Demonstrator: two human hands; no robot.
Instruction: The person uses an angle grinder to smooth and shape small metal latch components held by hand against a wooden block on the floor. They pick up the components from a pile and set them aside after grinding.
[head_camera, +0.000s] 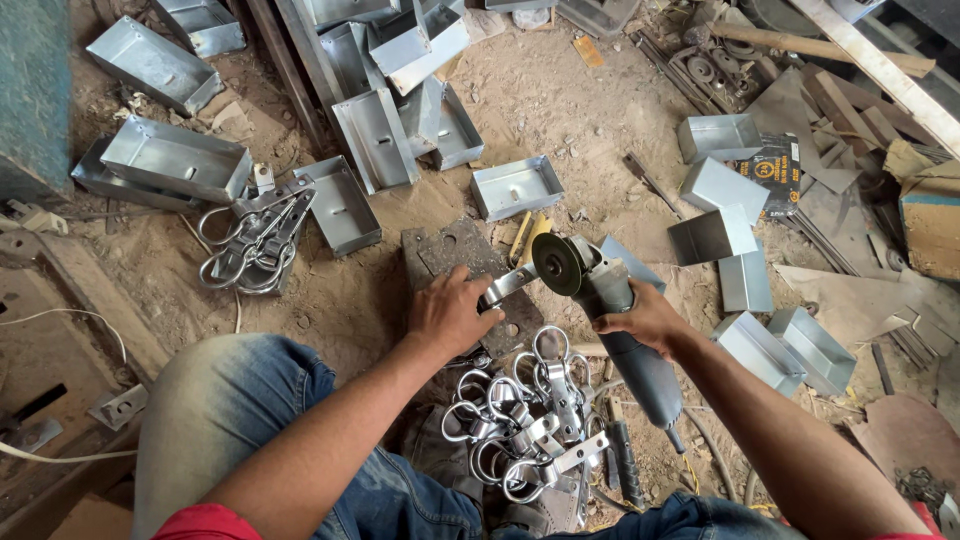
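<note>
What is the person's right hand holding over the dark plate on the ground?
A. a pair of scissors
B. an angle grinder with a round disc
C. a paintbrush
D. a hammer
B: the right hand grips the grey body of an angle grinder, whose round disc sits by the metal strip under the left hand on the dark plate.

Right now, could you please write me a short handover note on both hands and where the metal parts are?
Left hand: pressing a metal clamp piece flat on the dark steel plate.
Right hand: closed in a firm grip on the angle grinder, its disc at the piece's end.
Parts: a pile of looped clamps lies between the knees; a second bunch lies on the dirt to the left. Folded sheet-metal trays lie scattered around.
Done or left: which pile is finished cannot be told.
</note>
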